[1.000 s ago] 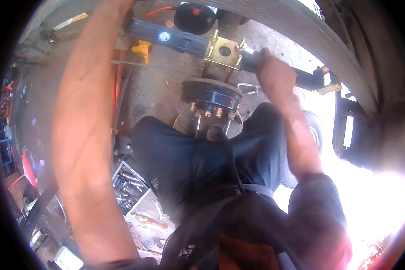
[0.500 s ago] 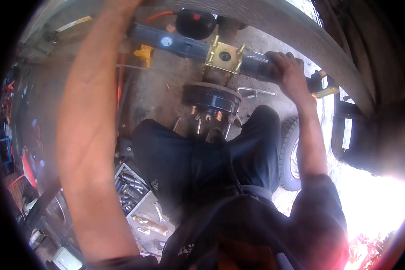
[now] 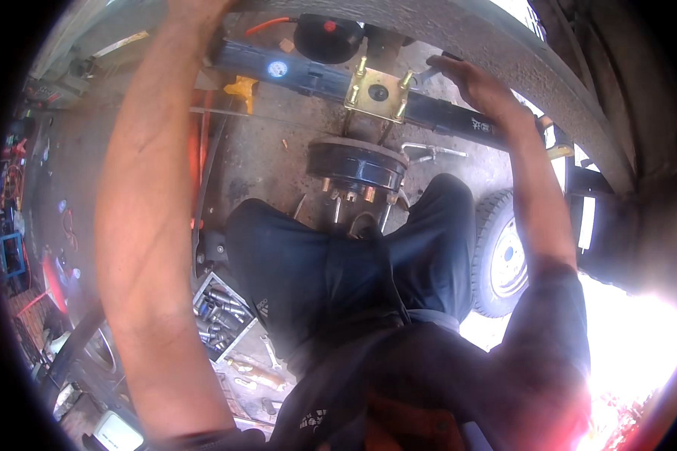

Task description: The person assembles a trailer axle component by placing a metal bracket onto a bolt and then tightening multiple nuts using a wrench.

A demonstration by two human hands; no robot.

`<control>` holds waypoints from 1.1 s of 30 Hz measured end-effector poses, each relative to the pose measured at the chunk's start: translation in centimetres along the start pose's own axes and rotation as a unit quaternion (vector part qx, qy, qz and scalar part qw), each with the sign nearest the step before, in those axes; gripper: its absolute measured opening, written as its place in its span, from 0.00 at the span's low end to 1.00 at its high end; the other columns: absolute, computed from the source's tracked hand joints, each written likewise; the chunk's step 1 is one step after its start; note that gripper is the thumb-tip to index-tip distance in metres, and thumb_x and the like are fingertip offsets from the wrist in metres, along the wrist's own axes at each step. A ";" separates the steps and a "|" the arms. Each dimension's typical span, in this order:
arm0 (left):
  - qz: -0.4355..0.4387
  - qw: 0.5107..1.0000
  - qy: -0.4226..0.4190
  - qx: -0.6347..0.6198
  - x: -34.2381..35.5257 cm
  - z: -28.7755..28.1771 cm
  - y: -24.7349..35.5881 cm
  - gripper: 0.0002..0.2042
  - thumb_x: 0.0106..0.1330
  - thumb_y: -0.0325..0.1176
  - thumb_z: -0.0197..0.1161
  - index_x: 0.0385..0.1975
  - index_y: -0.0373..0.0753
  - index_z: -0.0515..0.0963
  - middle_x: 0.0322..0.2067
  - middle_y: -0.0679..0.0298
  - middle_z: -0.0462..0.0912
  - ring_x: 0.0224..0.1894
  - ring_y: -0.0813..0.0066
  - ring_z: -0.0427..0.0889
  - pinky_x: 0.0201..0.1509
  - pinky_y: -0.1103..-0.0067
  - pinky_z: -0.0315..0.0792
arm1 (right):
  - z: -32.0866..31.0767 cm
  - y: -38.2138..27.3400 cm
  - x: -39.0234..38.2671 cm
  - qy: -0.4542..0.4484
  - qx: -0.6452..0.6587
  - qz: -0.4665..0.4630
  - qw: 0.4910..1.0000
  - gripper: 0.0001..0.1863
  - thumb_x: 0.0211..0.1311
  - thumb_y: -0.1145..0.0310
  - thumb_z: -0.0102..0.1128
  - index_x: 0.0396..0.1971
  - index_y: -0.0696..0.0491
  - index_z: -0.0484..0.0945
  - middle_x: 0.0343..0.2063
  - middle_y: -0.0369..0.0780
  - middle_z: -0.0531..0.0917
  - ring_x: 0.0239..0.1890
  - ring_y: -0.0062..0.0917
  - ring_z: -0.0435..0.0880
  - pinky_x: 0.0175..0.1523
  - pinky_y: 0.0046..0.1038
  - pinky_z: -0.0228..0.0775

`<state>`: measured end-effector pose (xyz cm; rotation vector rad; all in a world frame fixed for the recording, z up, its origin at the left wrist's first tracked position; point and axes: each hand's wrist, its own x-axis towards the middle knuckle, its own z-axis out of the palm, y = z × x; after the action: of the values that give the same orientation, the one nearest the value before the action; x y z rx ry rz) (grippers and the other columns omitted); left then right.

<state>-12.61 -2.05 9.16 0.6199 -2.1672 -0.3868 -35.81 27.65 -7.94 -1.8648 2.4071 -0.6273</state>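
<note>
Reaches with the right hand (image 3: 474,84) over the long dark beam (image 3: 301,79), extending partly bent fingers toward the gold plate (image 3: 378,110) fixed across that beam near the top middle of the view; comes close to the upper right bolt (image 3: 408,78) of the four on the plate, with a narrow grey piece (image 3: 427,74) showing between fingertips and bolt; cannot tell whether grips that piece or only touches it, given how small it shows; stretches the left forearm (image 3: 147,195) up the left side, ending in a left hand (image 3: 201,9) cut off by the upper edge near the left end of the beam; cannot tell whether open, closed or gripping anything there; spreads both knees in dark trousers (image 3: 293,248) around a black brake drum (image 3: 353,167), just below the plate in the view, with studs (image 3: 370,194) pointing toward the body; has a wheel (image 3: 496,259) just beside the right knee; has, left of the other leg, a tray (image 3: 237,340) of metal sockets (image 3: 222,316), with a wrench (image 3: 270,351) near it; shows a yellow metal piece (image 3: 241,90) near the beam, left of the plate, and a black round canister (image 3: 327,39) beyond; works beneath a large grey rail (image 3: 444,26) curving across the top right.
</note>
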 end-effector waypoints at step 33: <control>-0.134 0.987 -0.083 0.022 -0.3 -2.0 3.0 0.22 0.65 0.50 0.56 0.38 0.34 0.83 0.34 0.45 0.84 0.39 0.50 0.83 0.46 0.64 0.74 | -0.2 -14.7 -2.4 -0.056 -0.293 0.105 0.949 0.09 0.62 0.69 0.53 0.40 0.55 0.74 0.37 0.42 0.81 0.39 0.35 0.83 0.43 0.36 0.74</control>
<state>-11.77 0.52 11.57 0.9381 -2.2589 -0.5512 -21.63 27.01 -3.39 -1.6858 2.8656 0.2356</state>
